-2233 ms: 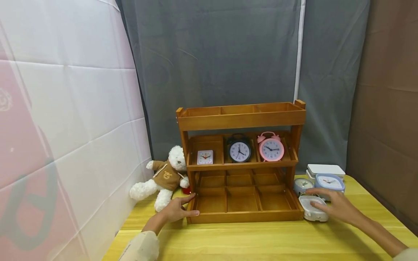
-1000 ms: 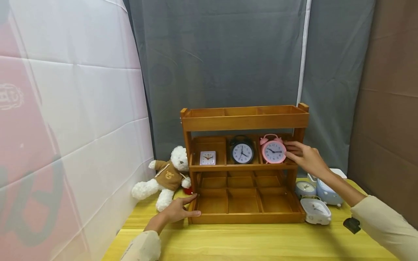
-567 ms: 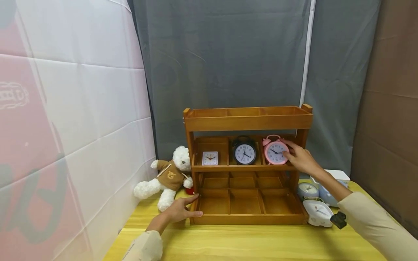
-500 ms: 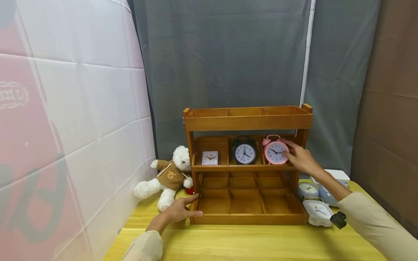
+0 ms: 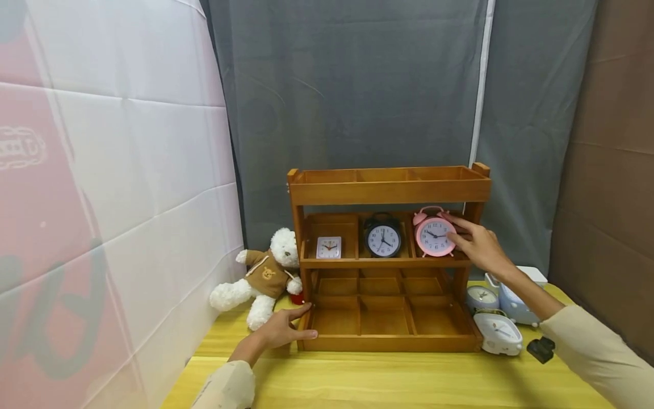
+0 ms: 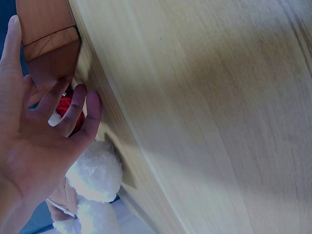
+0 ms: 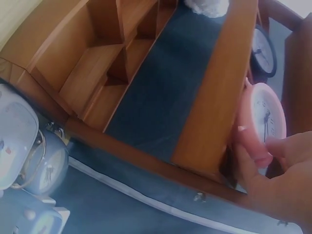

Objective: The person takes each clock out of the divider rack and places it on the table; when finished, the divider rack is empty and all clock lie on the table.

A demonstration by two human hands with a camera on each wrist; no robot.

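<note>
In the head view my right hand (image 5: 482, 245) pinches the right rim of a pink twin-bell alarm clock (image 5: 434, 236), thumb on its front. The clock stands in the right compartment of the middle tier; its small feet show at the tier's front rail. My left hand (image 5: 276, 330) touches the lower left corner of the wooden shelf (image 5: 388, 343), thumb at the front and fingers at the side. The left wrist view shows those fingers loosely bent. Beside the pink clock are a black alarm clock (image 5: 383, 241) and a small white square clock (image 5: 328, 247).
Right of the shelf stand a white clock (image 5: 498, 335), a round blue-grey clock (image 5: 482, 297), a blue clock (image 5: 517, 304) and a white box (image 5: 531, 275). A plush bear (image 5: 265, 275) leans at the left. A grey curtain (image 5: 347, 85) hangs behind.
My right hand has gone from the white clock on the table up to the pink clock and taken hold of it. The pink clock has shifted slightly up and right. My left hand stays put.
</note>
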